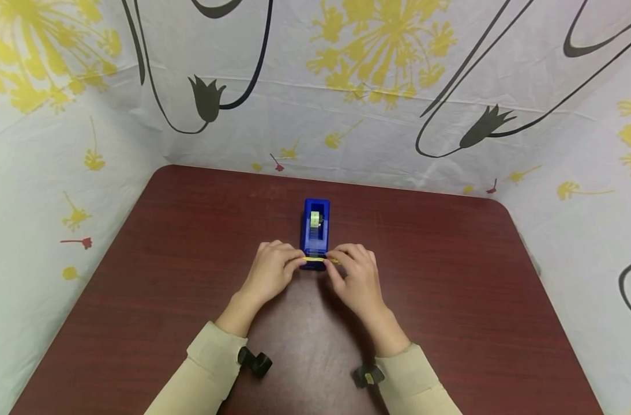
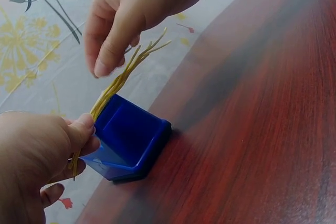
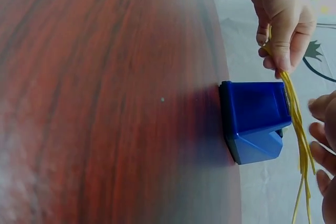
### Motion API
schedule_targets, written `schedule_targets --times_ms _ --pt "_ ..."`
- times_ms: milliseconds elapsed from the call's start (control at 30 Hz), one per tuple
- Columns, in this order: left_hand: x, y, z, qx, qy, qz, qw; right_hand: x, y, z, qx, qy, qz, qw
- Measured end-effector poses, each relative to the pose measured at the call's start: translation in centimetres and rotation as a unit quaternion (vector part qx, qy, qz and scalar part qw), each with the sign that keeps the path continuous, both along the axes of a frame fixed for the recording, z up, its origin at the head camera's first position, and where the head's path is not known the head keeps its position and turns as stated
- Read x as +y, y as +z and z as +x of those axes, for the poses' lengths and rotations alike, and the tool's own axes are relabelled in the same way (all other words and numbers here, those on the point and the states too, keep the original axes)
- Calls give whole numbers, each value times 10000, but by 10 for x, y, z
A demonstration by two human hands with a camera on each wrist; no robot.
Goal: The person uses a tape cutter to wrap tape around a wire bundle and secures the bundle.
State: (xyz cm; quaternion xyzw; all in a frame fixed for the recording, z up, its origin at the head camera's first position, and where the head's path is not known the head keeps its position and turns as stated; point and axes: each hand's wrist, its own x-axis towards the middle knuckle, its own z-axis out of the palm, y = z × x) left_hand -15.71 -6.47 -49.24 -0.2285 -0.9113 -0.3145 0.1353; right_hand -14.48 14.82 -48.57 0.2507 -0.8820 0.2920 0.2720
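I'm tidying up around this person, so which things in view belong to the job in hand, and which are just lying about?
Part of the job:
yellow strands, held by the left hand
right hand, close by
blue tape dispenser
tape roll

Just surroundings:
dark red table
flower-patterned cloth
left wrist camera, worn
right wrist camera, worn

And here we are in a sheeted-off booth: wood-grained table (image 1: 461,288), flower-printed sheeting (image 1: 295,129) behind and beside the table, blue tape dispenser (image 1: 316,235) on it.

Glare on tabletop (image 1: 307,331), wrist views — hazy
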Motion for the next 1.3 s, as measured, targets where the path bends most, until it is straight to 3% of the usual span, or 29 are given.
schedule_targets --times_ms 233,467,533,600,633,667,700,733,800,900,967,1033,1100,1300 --pt "0 -1 0 -179 -24 157 9997 -4 -1 2 169 7 145 9998" --pt "0 -1 1 -196 -31 231 9995 -13 -5 8 525 154 -258 9982" --pt "0 -1 1 -210 -24 248 9995 -17 -7 11 165 286 -454 9984" --pt "0 -1 2 -239 -15 258 9994 -23 -8 15 -615 294 -891 9937" --pt "0 -1 1 -247 -18 268 9993 -25 -8 16 -1125 234 -1205 9860" --pt "0 -1 1 -256 -22 282 9993 -28 -7 18 -1722 169 -1607 9717" --pt "1 -1 1 -257 -19 294 9992 -30 -6 19 -2353 114 -2084 9493" --pt "1 0 1 -264 -20 311 9992 -32 -4 20 -2958 20 -2552 9205" --pt "1 0 1 -265 -25 335 9991 -36 -1 20 -3973 -135 -3379 8531" --pt "0 -1 1 -275 -21 341 9990 -40 2 19 -4956 -204 -4298 7545" --pt "0 -1 1 -286 -38 345 9990 -42 3 17 -5282 -246 -4676 7083" --pt "0 -2 1 -282 -57 345 9990 -43 2 15 -5415 -321 -4949 6789" --pt "-1 -2 0 -292 -86 350 9989 -45 1 13 -5455 -421 -5154 6595" --pt "-1 -2 0 -411 -143 359 9984 -49 -2 10 -5384 -571 -5505 6355"
